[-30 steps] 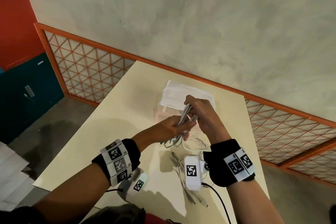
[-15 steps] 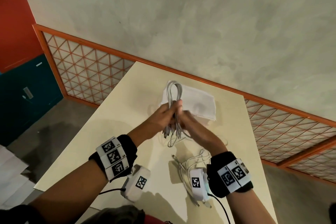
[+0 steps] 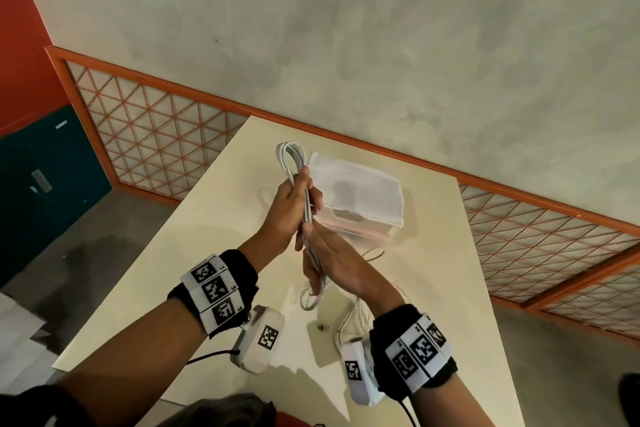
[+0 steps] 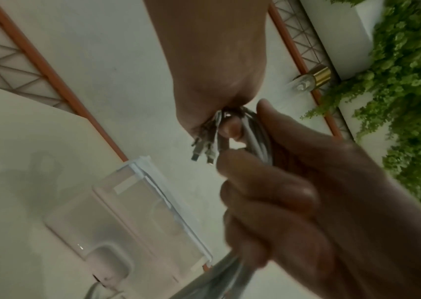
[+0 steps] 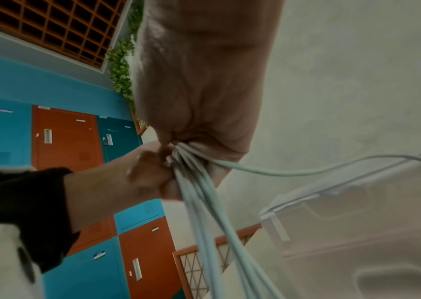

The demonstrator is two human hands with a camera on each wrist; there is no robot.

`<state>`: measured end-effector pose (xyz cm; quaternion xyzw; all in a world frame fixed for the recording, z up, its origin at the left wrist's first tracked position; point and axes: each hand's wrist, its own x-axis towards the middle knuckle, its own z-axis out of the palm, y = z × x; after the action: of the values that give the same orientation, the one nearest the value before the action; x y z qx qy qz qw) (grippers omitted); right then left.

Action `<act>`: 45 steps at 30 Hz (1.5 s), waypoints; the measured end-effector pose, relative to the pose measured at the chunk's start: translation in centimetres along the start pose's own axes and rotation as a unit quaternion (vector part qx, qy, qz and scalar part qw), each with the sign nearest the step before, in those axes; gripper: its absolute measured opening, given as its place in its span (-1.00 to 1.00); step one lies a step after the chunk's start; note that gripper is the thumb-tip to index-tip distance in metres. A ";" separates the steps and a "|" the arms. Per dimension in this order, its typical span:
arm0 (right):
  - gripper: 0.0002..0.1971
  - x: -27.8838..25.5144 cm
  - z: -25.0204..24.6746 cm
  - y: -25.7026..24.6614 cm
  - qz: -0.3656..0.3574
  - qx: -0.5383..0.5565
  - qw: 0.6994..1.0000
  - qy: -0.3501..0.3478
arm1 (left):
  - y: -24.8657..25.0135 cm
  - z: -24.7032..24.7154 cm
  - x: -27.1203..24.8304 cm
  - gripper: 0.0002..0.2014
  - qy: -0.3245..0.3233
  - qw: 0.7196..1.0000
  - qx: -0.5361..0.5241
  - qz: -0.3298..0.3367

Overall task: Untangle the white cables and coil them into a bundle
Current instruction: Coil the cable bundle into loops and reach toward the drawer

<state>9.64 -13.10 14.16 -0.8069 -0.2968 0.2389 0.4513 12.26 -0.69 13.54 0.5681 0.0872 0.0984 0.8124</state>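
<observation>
While the white cables (image 3: 304, 204) sit folded into one long hank above the surface (image 3: 214, 218), I've got both hands on them. Left hand (image 3: 289, 204) is curled round the upper part, loop end sticking out past the fingers. Right hand (image 3: 332, 260) pinches the lower part, tail loop hanging below it.

Change over the last second: the hank was bunched low between the hands, now it's raised, stretched out and roughly upright. My read: the untangling is mostly done and the strands are being dressed parallel before coiling.

One strand (image 5: 332, 168) runs off loose to the side in the right wrist view. More cable (image 3: 353, 319) lies on the surface near my right wrist, so not all gathered yet.

Cables are thin, smooth, round-jacketed, pliant; metal plug ends (image 4: 204, 151) poke out at the left hand's fingers.

Behind: translucent plastic box (image 3: 360, 194), rigid, rounded corners, white lid.
</observation>
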 end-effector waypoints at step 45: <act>-0.75 -3.4 -6.0 -2.4 -0.143 -0.173 0.963 0.146 | 2.6 1.8 -4.8 -0.45 -0.278 0.933 0.220 -0.068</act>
<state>10.54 -18.00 19.55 -0.8479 -0.3771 -0.0041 0.3726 7.88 -2.65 16.74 0.7300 -0.0839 -0.1406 0.6635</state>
